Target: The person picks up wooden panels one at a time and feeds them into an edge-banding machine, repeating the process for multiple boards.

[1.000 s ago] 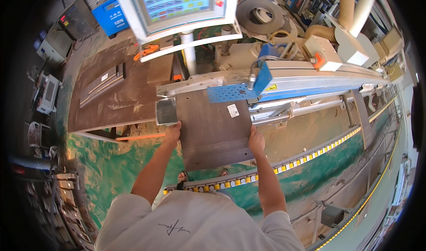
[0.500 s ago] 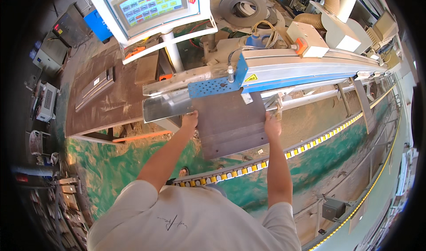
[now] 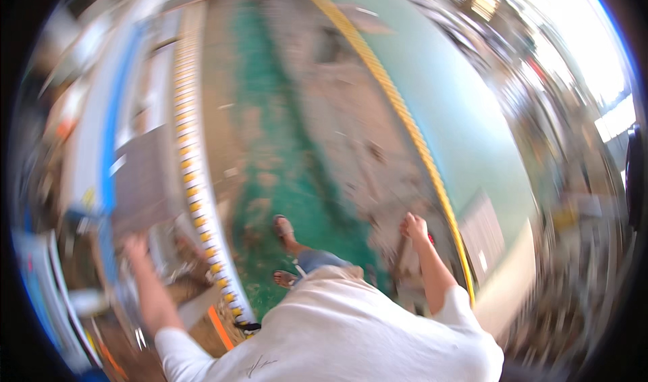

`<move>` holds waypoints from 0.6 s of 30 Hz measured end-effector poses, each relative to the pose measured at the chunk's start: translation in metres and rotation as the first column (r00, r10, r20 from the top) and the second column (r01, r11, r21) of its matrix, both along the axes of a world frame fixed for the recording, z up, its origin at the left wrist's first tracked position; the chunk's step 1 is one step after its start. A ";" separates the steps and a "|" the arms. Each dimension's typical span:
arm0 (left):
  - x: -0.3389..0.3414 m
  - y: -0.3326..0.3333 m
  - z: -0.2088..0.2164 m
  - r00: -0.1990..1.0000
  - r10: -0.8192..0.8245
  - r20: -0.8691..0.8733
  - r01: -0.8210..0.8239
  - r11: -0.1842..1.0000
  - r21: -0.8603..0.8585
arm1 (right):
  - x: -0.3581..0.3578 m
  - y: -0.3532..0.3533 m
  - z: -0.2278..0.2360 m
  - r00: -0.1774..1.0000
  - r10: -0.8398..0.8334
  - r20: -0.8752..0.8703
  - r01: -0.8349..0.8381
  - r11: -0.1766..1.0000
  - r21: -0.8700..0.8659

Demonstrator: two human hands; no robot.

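Far to the left, my left hand [image 3: 136, 245] is at the near edge of a dark brown flat board [image 3: 143, 183]. Motion smears its fingers, so whether they grip the board is unclear. The board lies beside the blue-edged long machine [image 3: 111, 145], a small white label near its corner. My right hand [image 3: 413, 226] hangs in the air over the right side, its fingers curled closed and no object showing in them. Close to that hand, a second brown board [image 3: 476, 237] with a white label rests on a pale green table [image 3: 466, 135].
A roller rail with yellow wheels [image 3: 196, 193] runs along the machine. A yellow chain-like strip [image 3: 405, 112] edges the green table. Between them lies a dusty green floor [image 3: 317, 179], where my feet stand. Much of the surroundings is blurred.
My view has swung to the right, so the machine and first board now appear at the left. My right hand has left that board and moved toward the green table.
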State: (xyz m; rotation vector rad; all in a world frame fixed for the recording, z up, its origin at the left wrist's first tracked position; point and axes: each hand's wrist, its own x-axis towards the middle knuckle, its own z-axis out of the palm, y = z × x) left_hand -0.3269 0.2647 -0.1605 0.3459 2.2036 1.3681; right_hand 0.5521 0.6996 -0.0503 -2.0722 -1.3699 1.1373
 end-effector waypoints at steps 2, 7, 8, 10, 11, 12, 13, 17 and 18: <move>-0.017 -0.024 0.019 0.662 0.186 0.726 -0.668 0.586 0.459 | 0.101 -0.050 0.007 0.806 -0.509 -0.302 0.526 0.850 -0.030; 0.126 0.036 0.065 0.701 0.363 0.614 -0.649 0.680 0.340 | 0.341 -0.176 -0.011 0.305 -0.846 -0.437 0.952 0.286 0.110; 0.148 0.020 0.079 0.731 0.366 0.575 -0.632 0.680 0.372 | 0.344 -0.166 -0.026 0.294 -0.877 -0.380 0.954 0.242 0.178; 0.233 0.070 0.074 0.889 0.120 0.442 -0.306 0.874 0.378 | 0.417 -0.206 -0.038 0.263 -0.965 -0.014 0.912 0.244 0.330; 0.281 0.095 0.080 0.932 -0.014 0.363 -0.130 0.920 0.370 | 0.440 -0.214 -0.041 0.209 -0.946 0.246 0.868 0.295 0.399; 0.319 0.108 0.089 0.911 -0.038 0.411 -0.134 0.915 0.382 | 0.448 -0.210 -0.039 0.256 -0.896 0.362 0.878 0.372 0.302; 0.354 0.117 0.095 0.886 -0.062 0.459 -0.138 0.911 0.389 | 0.454 -0.211 -0.042 0.309 -0.826 0.471 0.877 0.439 0.195; 0.538 0.130 0.048 0.764 -0.201 0.613 0.038 0.963 0.267 | 0.556 -0.241 -0.089 0.198 -0.978 0.071 0.980 0.198 -0.017; 0.588 0.132 0.063 0.772 -0.220 0.596 0.073 0.963 0.260 | 0.536 -0.226 -0.097 -0.031 -0.939 -0.341 0.966 0.059 -0.251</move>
